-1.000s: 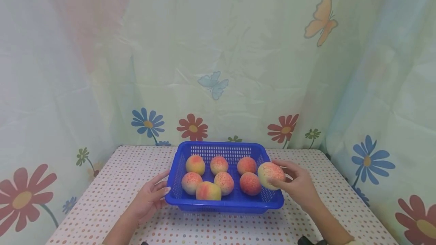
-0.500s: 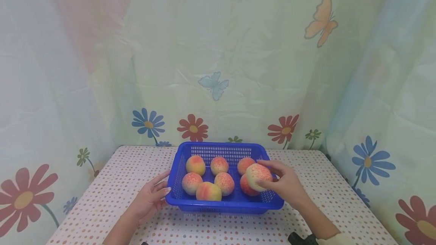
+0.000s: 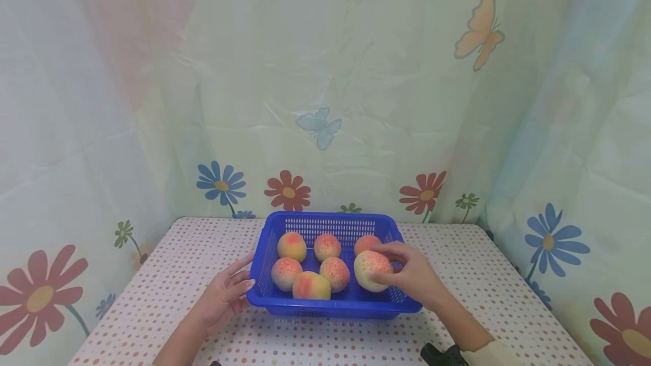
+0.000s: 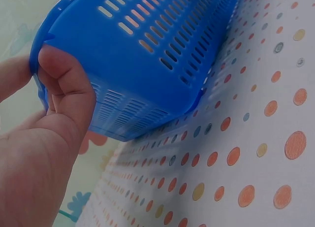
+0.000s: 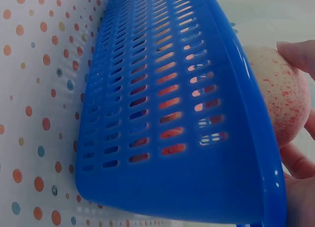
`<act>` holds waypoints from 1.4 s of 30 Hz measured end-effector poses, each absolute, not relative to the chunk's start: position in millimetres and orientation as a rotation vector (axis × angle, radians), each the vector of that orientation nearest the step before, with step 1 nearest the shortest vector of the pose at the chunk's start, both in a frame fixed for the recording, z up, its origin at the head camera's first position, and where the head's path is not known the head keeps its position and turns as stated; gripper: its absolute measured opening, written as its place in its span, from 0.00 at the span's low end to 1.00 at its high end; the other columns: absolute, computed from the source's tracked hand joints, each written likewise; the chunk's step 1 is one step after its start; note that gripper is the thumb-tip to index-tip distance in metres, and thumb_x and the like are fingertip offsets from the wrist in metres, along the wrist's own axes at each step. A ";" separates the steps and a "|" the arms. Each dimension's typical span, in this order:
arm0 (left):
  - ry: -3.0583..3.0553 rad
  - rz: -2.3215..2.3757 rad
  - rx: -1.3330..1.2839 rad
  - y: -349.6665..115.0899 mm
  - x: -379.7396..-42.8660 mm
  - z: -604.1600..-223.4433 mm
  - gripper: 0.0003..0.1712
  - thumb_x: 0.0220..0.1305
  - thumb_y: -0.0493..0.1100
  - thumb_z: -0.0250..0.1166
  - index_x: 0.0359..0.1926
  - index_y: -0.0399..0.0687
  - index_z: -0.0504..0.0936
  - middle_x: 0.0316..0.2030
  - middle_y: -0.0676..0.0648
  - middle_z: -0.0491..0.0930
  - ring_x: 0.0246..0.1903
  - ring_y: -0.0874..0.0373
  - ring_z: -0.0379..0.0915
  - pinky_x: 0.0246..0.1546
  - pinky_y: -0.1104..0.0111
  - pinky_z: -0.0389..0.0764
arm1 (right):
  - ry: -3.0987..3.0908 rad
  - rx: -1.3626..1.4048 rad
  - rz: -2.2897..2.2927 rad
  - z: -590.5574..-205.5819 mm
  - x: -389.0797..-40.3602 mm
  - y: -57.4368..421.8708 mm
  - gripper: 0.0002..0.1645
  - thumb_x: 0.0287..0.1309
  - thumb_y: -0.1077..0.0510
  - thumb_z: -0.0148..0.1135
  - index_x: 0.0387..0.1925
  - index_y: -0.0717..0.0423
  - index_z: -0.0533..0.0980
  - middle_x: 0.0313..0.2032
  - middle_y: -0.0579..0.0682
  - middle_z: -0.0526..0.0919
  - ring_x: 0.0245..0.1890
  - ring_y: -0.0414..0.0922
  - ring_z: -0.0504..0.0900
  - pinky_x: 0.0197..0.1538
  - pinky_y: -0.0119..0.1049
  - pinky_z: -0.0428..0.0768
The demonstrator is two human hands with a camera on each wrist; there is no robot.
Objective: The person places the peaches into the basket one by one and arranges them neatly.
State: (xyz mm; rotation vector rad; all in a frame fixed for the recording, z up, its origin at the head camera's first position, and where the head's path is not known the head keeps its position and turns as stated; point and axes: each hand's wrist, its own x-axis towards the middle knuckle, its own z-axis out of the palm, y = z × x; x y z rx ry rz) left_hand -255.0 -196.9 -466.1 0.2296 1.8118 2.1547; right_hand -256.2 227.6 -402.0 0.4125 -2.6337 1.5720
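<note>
My right hand (image 3: 414,277) holds a pale yellow peach with red speckles (image 3: 371,273) over the right part of a blue plastic basket (image 3: 335,305). In the right wrist view that peach (image 5: 283,96) shows above the basket's rim, between thumb and fingers. Several red-and-yellow peaches lie inside the basket, such as one at the front (image 3: 312,287) and one at the back left (image 3: 291,246). The held peach hides one red peach and overlaps another (image 3: 366,243). At the left end, my left hand (image 3: 224,297) grips the basket's rim, its thumb and fingers on either side in the left wrist view.
The basket stands on a table with a dotted cloth (image 3: 203,253). A curtain with flowers and butterflies (image 3: 376,89) hangs behind the table and along both sides. A dark strap or device (image 3: 442,356) is at the right wrist.
My right hand has carried the speckled peach left, from the basket's right rim to over the red peaches inside, and slightly lower. The left hand and basket stay in place.
</note>
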 end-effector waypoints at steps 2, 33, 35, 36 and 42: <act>1.814 2.155 0.232 -197.0 -255.1 -465.8 0.45 0.74 0.41 0.62 0.82 0.49 0.47 0.61 0.42 0.77 0.55 0.51 0.81 0.52 0.63 0.86 | -2.644 0.443 1.576 -401.9 -257.0 225.7 0.32 0.50 0.50 0.81 0.58 0.50 0.82 0.55 0.55 0.84 0.57 0.55 0.84 0.51 0.39 0.87; 1.818 2.141 0.234 -198.7 -255.7 -465.7 0.45 0.74 0.40 0.62 0.82 0.49 0.47 0.59 0.42 0.78 0.54 0.51 0.81 0.52 0.62 0.86 | -2.866 0.670 1.225 -410.3 -266.6 209.8 0.32 0.44 0.47 0.83 0.52 0.50 0.85 0.50 0.49 0.88 0.46 0.45 0.86 0.48 0.43 0.87; 1.817 2.139 0.239 -198.9 -256.2 -466.1 0.45 0.74 0.40 0.61 0.82 0.48 0.47 0.59 0.42 0.78 0.54 0.51 0.81 0.52 0.62 0.86 | -2.870 0.675 1.225 -411.0 -266.9 210.3 0.31 0.43 0.47 0.83 0.52 0.49 0.85 0.50 0.48 0.88 0.46 0.44 0.85 0.47 0.42 0.87; 1.814 2.139 0.243 -199.1 -256.5 -466.4 0.44 0.74 0.40 0.61 0.82 0.48 0.47 0.59 0.42 0.78 0.54 0.51 0.81 0.52 0.62 0.86 | -2.870 0.679 1.222 -411.1 -267.1 210.4 0.30 0.44 0.47 0.83 0.51 0.48 0.85 0.49 0.47 0.88 0.46 0.44 0.85 0.48 0.42 0.87; 1.800 2.140 0.259 -200.7 -257.1 -466.9 0.44 0.74 0.39 0.60 0.82 0.48 0.46 0.58 0.43 0.78 0.54 0.51 0.82 0.53 0.61 0.86 | -2.830 0.673 1.334 -410.2 -267.1 210.4 0.17 0.53 0.53 0.78 0.44 0.54 0.86 0.43 0.48 0.90 0.47 0.49 0.87 0.52 0.46 0.88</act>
